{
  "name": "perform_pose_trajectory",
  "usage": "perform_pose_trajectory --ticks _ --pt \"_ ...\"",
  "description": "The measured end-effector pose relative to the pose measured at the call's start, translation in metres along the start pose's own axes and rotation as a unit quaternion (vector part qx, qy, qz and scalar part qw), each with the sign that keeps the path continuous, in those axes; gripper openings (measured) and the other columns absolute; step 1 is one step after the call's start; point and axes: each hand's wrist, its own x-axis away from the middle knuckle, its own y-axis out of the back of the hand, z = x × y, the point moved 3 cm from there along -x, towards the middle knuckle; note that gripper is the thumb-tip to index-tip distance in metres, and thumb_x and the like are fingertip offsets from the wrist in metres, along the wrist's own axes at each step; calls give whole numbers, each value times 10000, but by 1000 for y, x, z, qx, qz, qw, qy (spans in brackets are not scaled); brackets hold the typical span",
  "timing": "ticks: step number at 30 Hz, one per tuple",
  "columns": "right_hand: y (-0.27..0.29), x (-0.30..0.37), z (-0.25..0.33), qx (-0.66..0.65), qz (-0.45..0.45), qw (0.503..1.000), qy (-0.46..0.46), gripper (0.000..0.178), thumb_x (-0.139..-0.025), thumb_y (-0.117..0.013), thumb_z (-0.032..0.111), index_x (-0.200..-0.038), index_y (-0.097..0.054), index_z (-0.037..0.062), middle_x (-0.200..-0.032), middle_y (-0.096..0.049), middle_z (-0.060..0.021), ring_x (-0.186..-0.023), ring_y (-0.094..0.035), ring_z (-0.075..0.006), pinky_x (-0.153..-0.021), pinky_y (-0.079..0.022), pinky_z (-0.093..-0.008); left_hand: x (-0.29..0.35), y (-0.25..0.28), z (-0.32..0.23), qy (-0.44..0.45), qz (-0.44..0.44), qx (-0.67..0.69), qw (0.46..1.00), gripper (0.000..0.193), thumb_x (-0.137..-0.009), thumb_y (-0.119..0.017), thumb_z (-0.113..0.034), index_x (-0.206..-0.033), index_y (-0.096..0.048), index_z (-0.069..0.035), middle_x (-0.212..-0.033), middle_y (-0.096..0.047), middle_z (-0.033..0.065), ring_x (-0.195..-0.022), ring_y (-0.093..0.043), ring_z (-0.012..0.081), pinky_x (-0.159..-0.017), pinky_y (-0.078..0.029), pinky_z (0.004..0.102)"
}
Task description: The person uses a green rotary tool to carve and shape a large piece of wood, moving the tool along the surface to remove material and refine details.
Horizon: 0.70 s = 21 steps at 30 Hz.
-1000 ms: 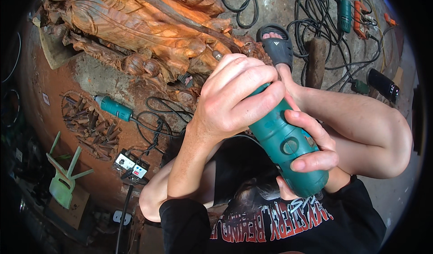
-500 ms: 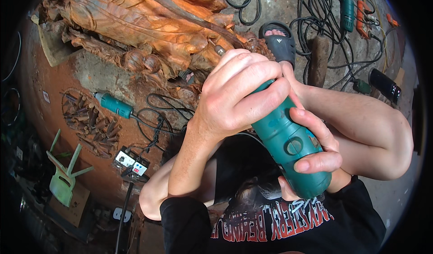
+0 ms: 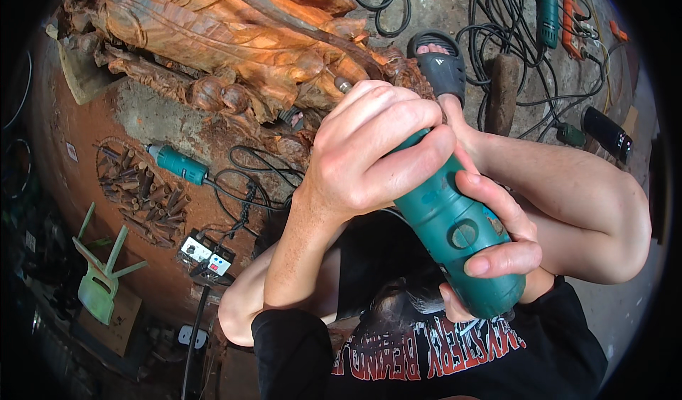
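Both hands are closed around a teal die grinder [image 3: 444,212] held slantwise over my lap. My left hand [image 3: 380,144] wraps its front end, fingers curled over the top. Farther back, my right hand [image 3: 508,240] grips the thick rear body from the right side. Past my left knuckles the metal tip [image 3: 342,84] shows, close against a carved wooden sculpture [image 3: 234,41] with orange-brown folds. My left hand hides the grinder's neck, and I cannot tell whether the tip touches the wood.
A second teal grinder [image 3: 180,164] lies left beside a heap of carving bits [image 3: 145,194]. A control box [image 3: 206,254], green stool [image 3: 99,286] and tangled cables [image 3: 497,16] surround me. A wooden mallet-like piece [image 3: 503,91], black phone [image 3: 606,133] and orange power strip [image 3: 572,30] lie right.
The grinder's rear end has shifted slightly down and right, and its tip slightly left. Both hands keep their hold.
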Motion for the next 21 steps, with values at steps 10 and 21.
perform_pose_trajectory --ticks 10,21 --pt "0 1 0 -5 1 1000 -2 577 -833 -871 223 -1264 -518 73 -1513 -472 -361 -1403 -424 -582 -1138 -412 -567 0 2 -1 9 11 -7 1000 266 -668 -800 -139 -878 -714 0 -850 -679 123 -733 -694 285 -645 -562 379" --pt "-2 5 -4 -13 -11 1000 5 616 -841 -860 237 -1298 -487 62 -1517 -471 -354 -1408 -428 -561 -1142 -409 -551 0 -1 1 -2 4 0 1000 278 -670 -806 -148 -887 -717 1 -852 -681 121 -735 -696 284 -652 -565 378"
